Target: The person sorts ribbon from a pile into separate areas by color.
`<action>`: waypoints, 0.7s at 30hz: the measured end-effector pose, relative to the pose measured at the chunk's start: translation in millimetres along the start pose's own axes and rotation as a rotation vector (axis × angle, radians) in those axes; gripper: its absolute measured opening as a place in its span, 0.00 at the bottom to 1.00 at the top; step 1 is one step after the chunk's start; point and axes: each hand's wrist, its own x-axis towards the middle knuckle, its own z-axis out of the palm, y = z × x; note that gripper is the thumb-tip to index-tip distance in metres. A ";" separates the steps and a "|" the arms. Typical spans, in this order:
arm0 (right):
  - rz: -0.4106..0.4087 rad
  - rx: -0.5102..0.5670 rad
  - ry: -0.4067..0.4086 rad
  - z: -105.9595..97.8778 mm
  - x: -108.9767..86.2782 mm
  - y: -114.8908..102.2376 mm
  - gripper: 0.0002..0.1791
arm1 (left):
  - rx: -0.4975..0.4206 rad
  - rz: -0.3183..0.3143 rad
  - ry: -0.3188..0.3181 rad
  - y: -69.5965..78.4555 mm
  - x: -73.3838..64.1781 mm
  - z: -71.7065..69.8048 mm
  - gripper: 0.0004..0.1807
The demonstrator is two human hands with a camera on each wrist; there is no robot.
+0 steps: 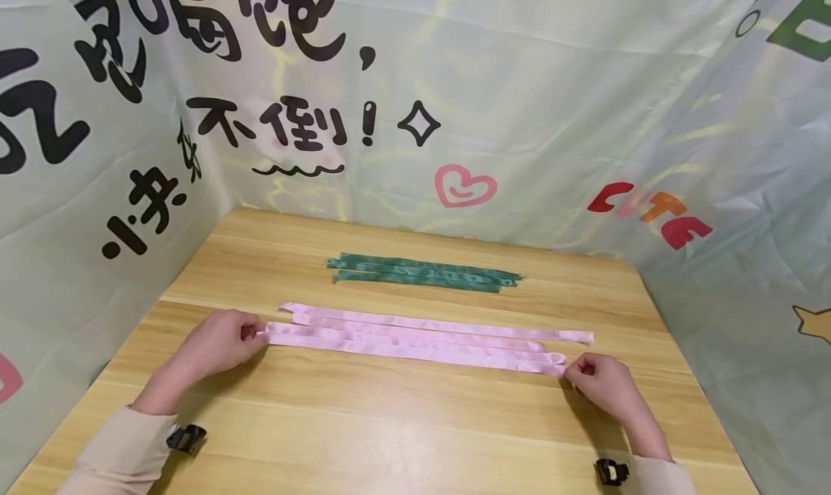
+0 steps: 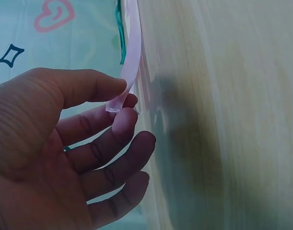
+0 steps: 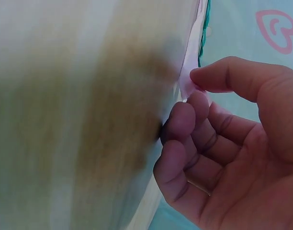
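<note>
Several pink satin ribbons (image 1: 441, 325) lie side by side across the wooden table. At the left end of the nearest pink ribbon (image 1: 402, 352), my left hand (image 1: 223, 345) pinches it between thumb and fingertips; the left wrist view shows the ribbon tip (image 2: 116, 103) poking out there. My right hand (image 1: 607, 385) pinches the same ribbon's right end (image 3: 188, 81) between thumb and index finger, with the other fingers curled in. Held by both ends, the ribbon is stretched nearly straight along the near side of the others.
Beyond the pink ribbons lies a group of dark green ribbons (image 1: 422, 273), roughly parallel to them. Printed cloth (image 1: 552, 120) hangs behind and at both sides of the table (image 1: 389, 437). A black wrist camera sits at each cuff.
</note>
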 end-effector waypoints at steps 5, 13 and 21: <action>0.013 0.003 -0.015 0.0 1.5 -0.4 0.08 | 0.004 -0.018 -0.017 -1.5 -0.3 -0.6 0.07; 0.041 0.028 -0.033 -2.1 1.8 0.3 0.12 | 0.010 -0.049 0.002 -5.5 -1.4 -3.0 0.08; 0.015 0.051 0.015 -8.5 -0.4 1.8 0.16 | 0.040 -0.097 0.026 -14.7 -1.9 -12.3 0.11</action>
